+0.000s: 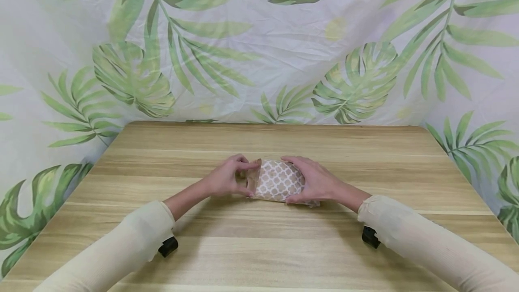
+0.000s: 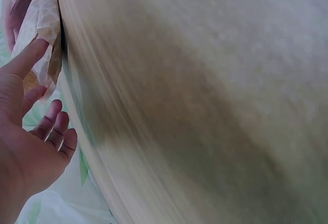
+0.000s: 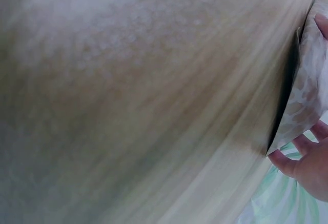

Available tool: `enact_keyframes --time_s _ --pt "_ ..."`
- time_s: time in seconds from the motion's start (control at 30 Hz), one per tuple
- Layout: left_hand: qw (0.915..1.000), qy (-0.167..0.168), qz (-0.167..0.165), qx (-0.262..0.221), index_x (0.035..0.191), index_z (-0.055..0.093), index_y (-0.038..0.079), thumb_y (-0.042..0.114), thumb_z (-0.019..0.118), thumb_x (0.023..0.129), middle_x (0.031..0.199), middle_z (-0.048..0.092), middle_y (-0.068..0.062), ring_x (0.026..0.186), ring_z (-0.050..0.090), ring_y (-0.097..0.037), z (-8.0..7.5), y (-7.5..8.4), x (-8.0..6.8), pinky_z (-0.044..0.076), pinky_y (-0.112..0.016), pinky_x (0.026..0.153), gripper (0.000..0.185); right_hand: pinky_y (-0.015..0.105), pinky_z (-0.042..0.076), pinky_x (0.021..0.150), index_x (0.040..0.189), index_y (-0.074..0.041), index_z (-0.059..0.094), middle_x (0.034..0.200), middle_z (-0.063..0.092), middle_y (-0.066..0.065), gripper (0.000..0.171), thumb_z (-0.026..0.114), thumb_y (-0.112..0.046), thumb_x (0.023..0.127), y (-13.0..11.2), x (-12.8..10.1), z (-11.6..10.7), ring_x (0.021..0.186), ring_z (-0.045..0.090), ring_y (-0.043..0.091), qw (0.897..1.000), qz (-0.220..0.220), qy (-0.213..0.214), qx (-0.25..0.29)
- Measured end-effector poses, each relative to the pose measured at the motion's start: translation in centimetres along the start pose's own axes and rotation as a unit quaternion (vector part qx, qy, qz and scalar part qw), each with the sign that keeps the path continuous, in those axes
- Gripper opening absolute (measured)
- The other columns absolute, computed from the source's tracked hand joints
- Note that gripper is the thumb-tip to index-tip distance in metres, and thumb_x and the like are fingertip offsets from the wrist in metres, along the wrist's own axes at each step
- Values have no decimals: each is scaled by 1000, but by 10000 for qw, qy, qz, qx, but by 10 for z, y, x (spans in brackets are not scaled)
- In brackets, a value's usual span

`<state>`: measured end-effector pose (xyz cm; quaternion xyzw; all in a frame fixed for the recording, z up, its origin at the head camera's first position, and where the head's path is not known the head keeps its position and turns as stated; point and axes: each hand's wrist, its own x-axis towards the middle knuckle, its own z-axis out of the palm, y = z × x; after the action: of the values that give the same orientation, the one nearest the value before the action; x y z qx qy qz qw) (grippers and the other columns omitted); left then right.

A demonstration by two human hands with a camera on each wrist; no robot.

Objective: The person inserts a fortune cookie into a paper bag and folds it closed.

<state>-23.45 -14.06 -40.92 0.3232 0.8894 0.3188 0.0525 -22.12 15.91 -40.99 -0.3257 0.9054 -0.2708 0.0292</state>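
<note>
A small brown paper bag (image 1: 277, 181) with a white lattice print lies on the wooden table (image 1: 259, 242) at its middle. My left hand (image 1: 229, 178) holds the bag's left end, fingers curled at the far side and thumb at the near side. My right hand (image 1: 316, 183) lies over the bag's right end and grips it, fingers along the far edge, thumb at the near edge. The left wrist view shows my left hand (image 2: 31, 131) with one digit against the bag (image 2: 43, 24). In the right wrist view my right hand's fingertips (image 3: 307, 157) curl under the bag (image 3: 307, 80).
A leaf-print cloth (image 1: 259, 44) hangs behind and around the table. Black wrist-camera mounts (image 1: 168, 246) (image 1: 371, 236) sit under both sleeves. Bare tabletop (image 2: 205, 106) (image 3: 128, 106) surrounds the bag.
</note>
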Motion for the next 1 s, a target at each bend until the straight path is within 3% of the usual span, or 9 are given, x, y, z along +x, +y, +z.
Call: enact_keyframes --time_s 0.17,0.57,1.0 --pt "9999 36 79 128 139 64 4 26 97 70 115 60 -11 99 55 -25 -2 -1 1 47 -33 81 79 58 37 116 156 -9 42 153 51 17 106 94 -42 69 -1 1 -1 141 47 40 10000 15 -14 21" --pt "9997 -145 167 -73 137 63 -4 22 92 76 119 59 -12 104 54 -26 -1 1 7 49 -33 86 72 57 36 116 156 -7 41 154 50 18 108 94 -42 69 0 2 -2 141 47 40 9999 -34 15 98" --pt "9992 170 288 -211 136 66 0 25 93 76 110 63 -13 96 57 -28 -3 -3 0 50 -39 81 70 57 38 115 155 -7 44 153 52 17 105 89 -51 73 -2 -2 -2 140 48 40 10000 63 76 -12"
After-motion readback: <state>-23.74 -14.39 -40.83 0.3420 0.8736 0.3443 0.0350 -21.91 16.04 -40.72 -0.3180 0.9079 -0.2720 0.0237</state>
